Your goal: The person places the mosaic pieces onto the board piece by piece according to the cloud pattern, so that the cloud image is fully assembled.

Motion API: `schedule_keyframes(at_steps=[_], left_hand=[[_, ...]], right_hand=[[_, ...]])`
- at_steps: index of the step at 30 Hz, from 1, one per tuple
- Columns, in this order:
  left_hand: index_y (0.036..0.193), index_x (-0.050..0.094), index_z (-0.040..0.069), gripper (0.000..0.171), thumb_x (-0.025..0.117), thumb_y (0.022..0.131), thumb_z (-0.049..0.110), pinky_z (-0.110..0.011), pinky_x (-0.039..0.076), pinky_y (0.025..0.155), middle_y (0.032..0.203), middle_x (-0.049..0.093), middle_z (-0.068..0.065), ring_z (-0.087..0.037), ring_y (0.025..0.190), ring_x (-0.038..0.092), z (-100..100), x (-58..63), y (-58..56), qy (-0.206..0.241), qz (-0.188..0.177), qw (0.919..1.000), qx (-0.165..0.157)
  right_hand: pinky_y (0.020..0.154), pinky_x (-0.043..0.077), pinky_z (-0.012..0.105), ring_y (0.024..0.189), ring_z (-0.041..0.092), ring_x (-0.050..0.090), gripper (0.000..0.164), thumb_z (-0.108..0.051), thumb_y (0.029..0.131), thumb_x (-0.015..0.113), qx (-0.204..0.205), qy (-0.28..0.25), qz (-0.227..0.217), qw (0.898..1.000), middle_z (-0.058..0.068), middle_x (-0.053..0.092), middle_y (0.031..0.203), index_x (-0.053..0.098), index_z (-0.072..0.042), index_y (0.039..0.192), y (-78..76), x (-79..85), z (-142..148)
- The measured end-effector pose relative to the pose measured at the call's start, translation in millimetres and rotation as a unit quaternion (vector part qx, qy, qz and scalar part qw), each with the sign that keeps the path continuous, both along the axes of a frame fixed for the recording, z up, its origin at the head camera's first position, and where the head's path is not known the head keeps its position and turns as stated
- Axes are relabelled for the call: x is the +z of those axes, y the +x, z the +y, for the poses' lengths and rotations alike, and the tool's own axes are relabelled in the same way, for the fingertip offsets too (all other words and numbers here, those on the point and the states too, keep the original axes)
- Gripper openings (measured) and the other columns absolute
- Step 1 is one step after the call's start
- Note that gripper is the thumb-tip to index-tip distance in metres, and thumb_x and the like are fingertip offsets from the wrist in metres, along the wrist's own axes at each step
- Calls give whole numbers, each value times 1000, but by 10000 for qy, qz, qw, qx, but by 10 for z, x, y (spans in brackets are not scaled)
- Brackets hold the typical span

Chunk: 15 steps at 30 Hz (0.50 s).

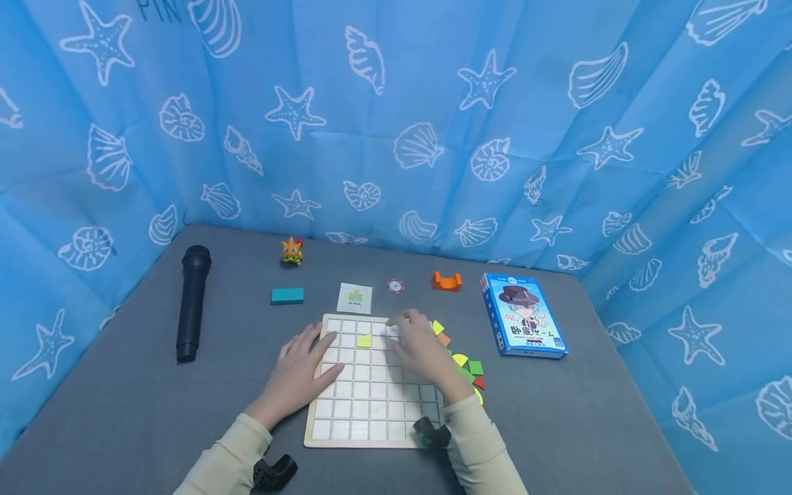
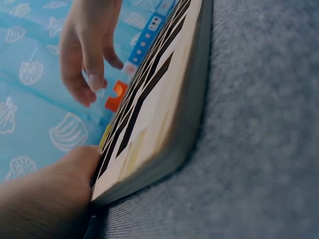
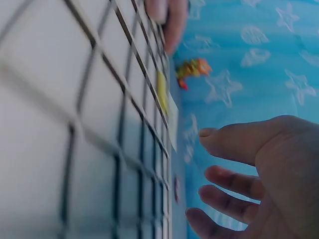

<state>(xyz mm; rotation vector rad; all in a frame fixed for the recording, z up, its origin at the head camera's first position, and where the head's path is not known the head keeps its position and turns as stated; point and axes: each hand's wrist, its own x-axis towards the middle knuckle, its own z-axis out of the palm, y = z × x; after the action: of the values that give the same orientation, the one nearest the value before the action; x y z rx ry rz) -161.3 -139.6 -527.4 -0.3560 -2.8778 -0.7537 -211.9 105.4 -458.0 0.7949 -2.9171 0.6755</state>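
A white gridded board point(image 1: 360, 410) with a pale wooden rim lies on the grey table. One yellow piece point(image 1: 364, 341) sits in its upper part. My left hand point(image 1: 297, 375) rests along the board's left edge, fingers spread and reaching onto the grid. Over the upper right of the grid hovers my right hand point(image 1: 423, 347), its thumb and fingers apart. The right wrist view shows nothing between that thumb point(image 3: 239, 142) and the fingers. Beside the board's right edge lie several coloured pieces, among them a green square point(image 1: 475, 368) and a yellow piece point(image 1: 460, 359), partly hidden by my right arm.
Behind the board lie a printed card point(image 1: 355, 298), a round chip point(image 1: 394, 286), a teal block point(image 1: 287, 296) and an orange U-shaped block point(image 1: 446, 281). A small orange figure point(image 1: 292, 251) stands farther back. A black microphone point(image 1: 193, 302) lies left, a blue box point(image 1: 524, 316) right.
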Motion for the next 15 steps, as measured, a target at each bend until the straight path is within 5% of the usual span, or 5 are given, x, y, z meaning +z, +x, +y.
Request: schedule_keyframes(at_steps=[7, 15], left_hand=[[147, 41, 22, 60, 56, 94, 46, -63, 22, 110, 154, 30, -18, -39, 142, 24, 2, 14, 15, -65, 83, 9999, -132], [142, 49, 26, 51, 53, 95, 47, -61, 21, 111, 155, 29, -13, -37, 143, 22, -27, -9, 33, 47, 164, 9997, -195]], right_hand=[[90, 50, 46, 113, 29, 50, 24, -16, 92, 64, -871, -109, -392, 9954, 14, 53, 126, 63, -7, 114, -57, 48, 449], [85, 51, 45, 98, 25, 58, 29, -23, 90, 67, -1836, 172, -1144, 9762, 12, 57, 115, 63, -5, 113, -122, -1, 743]])
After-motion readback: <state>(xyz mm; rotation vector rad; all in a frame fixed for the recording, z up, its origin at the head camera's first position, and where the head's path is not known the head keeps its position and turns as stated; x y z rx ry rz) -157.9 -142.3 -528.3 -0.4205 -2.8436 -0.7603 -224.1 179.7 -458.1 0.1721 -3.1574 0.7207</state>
